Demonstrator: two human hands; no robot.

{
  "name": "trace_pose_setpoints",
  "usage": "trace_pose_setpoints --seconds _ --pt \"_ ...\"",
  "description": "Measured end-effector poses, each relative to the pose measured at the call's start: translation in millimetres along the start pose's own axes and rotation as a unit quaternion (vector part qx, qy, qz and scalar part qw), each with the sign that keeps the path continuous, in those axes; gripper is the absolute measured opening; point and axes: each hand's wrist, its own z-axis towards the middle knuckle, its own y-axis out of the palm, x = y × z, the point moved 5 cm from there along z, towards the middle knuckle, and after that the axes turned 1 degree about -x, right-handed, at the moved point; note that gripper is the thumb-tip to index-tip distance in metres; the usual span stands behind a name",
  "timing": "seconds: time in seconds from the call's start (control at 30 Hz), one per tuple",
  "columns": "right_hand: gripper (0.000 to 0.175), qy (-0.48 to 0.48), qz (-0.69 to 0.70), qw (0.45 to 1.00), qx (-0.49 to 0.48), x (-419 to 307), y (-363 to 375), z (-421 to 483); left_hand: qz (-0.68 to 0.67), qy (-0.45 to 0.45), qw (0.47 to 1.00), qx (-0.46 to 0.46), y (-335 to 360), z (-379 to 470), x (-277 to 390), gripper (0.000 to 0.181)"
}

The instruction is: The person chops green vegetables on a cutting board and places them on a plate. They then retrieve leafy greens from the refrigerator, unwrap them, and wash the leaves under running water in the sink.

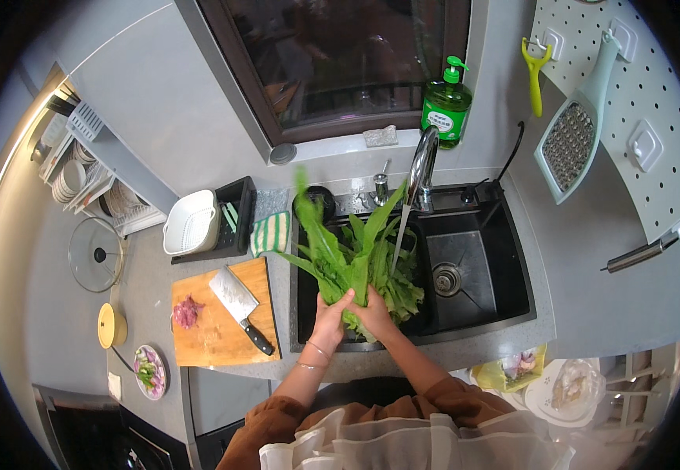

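Note:
Over the left basin of a black double sink (516, 288), my left hand (333, 317) and my right hand (374, 314) grip a bunch of long green leafy vegetables (340, 267). The two hands are close together, thumbs toward the leaves. More leaves (395, 294) lie in the basin behind and to the right of my hands. From the chrome faucet (424, 158), a stream of water (400, 235) runs down onto the leaves. The leaf tips at the upper left are blurred.
Left of the sink, a wooden cutting board (222, 346) holds a cleaver (237, 296) and chopped raw meat (187, 312). Behind it are a white colander (191, 223) and a striped cloth (270, 232). A green soap bottle (445, 108) stands behind the faucet. A grater (575, 135) hangs at right.

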Motion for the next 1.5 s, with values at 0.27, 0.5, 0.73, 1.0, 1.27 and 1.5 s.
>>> trace_pose_setpoints --seconds 0.27,0.5,0.73,1.0,1.27,1.5 --pt "0.026 0.194 0.387 0.898 0.082 32.5 -21.9 7.0 -0.176 -0.061 0.982 0.034 -11.4 -2.0 -9.8 0.028" --pt "0.025 0.274 0.582 0.762 -0.074 54.1 -25.8 20.3 -0.161 -0.051 0.984 -0.055 -8.0 -1.9 1.1 0.032" --pt "0.055 0.32 0.255 0.907 -0.104 19.6 -19.2 8.6 -0.133 -0.043 0.978 -0.156 3.3 -5.3 11.1 0.043" --pt "0.045 0.233 0.342 0.91 -0.03 14.5 -15.4 9.2 -0.168 -0.078 0.976 -0.116 -2.2 2.4 4.1 0.047" --pt "0.031 0.199 0.247 0.944 0.086 25.8 -18.7 6.3 -0.103 0.053 0.992 0.04 -4.5 10.0 -17.0 0.044" --pt "0.009 0.319 0.597 0.727 0.112 54.2 -20.8 7.2 -0.246 -0.07 0.966 0.024 -32.3 22.7 -17.0 0.037"
